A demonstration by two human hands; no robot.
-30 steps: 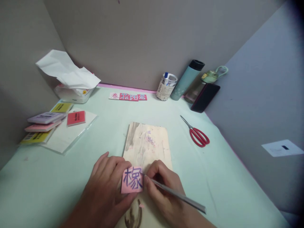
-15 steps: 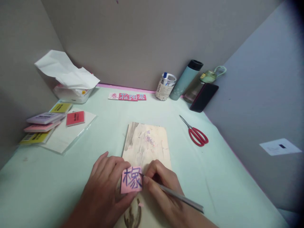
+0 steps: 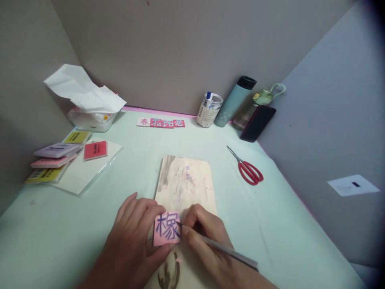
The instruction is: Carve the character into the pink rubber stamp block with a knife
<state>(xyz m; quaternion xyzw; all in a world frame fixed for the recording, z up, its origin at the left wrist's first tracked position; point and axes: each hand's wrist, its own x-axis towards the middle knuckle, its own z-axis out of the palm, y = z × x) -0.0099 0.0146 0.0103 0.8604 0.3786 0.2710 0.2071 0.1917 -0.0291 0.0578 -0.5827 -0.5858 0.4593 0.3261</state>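
Observation:
A small pink square block (image 3: 159, 237) with a dark purple Chinese character drawn on its top lies over a pale wooden board (image 3: 198, 192). My left hand (image 3: 141, 228) grips its left side, thumb along the lower edge and forefinger at the upper left corner. In my right hand (image 3: 207, 233) is a slim metal carving knife (image 3: 228, 251), held like a pencil. The dark tip touches or hovers at the character's right side; contact cannot be made out. Tiny pink and purple shavings (image 3: 189, 176) lie on the board, and a pink scrap (image 3: 178, 260) sits below the block.
Red-handled scissors (image 3: 251, 172) lie right of the board. Behind are a row of carved pink blocks (image 3: 162, 123), a tin with a blue-capped pen (image 3: 206, 114), a blue flask (image 3: 234, 104) and a leaning phone (image 3: 258, 123). Wrapped blocks (image 3: 57, 149) and a tissue pack (image 3: 93, 116) stand left.
Both hands keep nearly the same place and grip. The knife tip has shifted very slightly down at the right side of the character.

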